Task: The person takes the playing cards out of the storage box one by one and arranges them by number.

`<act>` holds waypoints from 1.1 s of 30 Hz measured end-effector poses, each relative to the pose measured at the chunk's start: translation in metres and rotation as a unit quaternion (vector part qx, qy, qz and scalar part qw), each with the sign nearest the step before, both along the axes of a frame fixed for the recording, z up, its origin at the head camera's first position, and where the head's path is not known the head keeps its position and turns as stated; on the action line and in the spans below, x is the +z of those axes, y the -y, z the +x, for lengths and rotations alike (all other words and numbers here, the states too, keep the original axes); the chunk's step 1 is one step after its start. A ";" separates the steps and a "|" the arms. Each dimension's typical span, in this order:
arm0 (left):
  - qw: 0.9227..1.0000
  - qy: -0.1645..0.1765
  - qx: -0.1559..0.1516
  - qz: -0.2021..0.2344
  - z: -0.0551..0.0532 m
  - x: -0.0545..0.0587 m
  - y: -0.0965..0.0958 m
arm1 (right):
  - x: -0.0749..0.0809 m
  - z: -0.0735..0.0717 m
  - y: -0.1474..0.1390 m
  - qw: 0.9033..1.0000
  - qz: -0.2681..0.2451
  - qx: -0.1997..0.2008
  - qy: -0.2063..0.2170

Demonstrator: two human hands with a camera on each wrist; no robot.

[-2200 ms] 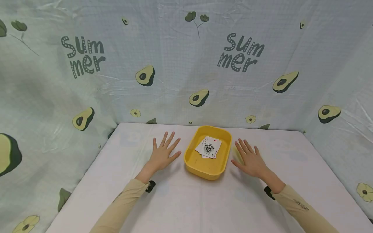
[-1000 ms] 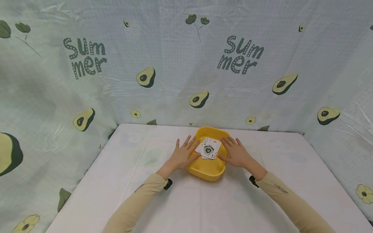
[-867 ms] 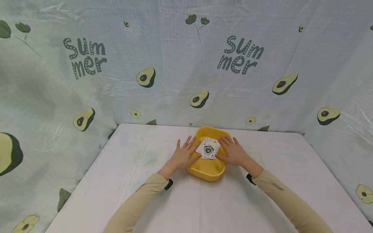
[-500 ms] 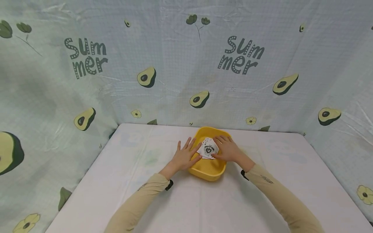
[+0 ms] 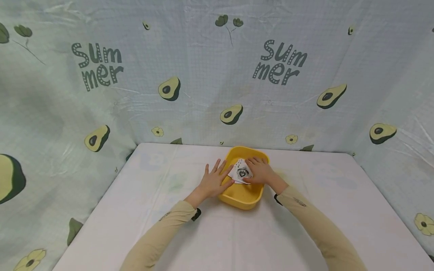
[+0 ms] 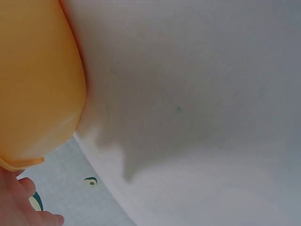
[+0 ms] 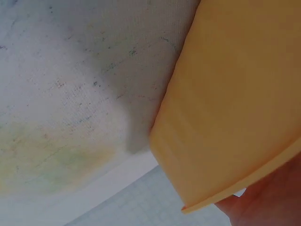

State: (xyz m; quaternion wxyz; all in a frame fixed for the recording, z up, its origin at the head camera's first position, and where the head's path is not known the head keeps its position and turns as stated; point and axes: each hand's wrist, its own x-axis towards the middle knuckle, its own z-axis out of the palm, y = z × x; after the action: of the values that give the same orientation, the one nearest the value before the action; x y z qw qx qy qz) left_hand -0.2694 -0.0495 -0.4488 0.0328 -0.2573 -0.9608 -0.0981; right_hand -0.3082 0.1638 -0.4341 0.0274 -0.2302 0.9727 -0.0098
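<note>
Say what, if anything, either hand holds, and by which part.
The left hand holds nothing, spread over one edge of the tray. The right hand covers part of the cards; whether it grips them cannot be told.

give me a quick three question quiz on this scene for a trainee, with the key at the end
1. What colour is the tray: (a) blue, (b) yellow, (c) red?
2. True or false: the playing cards lie on the table outside the tray.
3. In the head view, which grip has its fingers spread wider apart?

Key:
1. b, yellow.
2. False; they lie inside the tray.
3. The left grip; the right grip, over the right side of the cards, has its fingers closer together.
</note>
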 end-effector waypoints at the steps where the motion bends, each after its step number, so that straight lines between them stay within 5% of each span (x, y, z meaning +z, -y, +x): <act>1: 1.000 -0.001 -0.001 0.001 0.000 0.000 0.000 | -0.001 -0.001 0.001 1.000 0.005 -0.002 0.007; 33: 1.000 -0.007 0.000 -0.021 -0.001 -0.004 0.000 | -0.011 -0.009 0.013 0.999 0.036 -0.005 0.031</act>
State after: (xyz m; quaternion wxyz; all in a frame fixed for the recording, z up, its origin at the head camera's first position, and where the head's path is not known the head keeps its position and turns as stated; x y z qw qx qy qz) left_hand -0.2708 -0.0498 -0.4524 0.0338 -0.2586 -0.9624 -0.0757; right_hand -0.3174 0.1504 -0.4453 0.0655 -0.2239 0.9722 0.0181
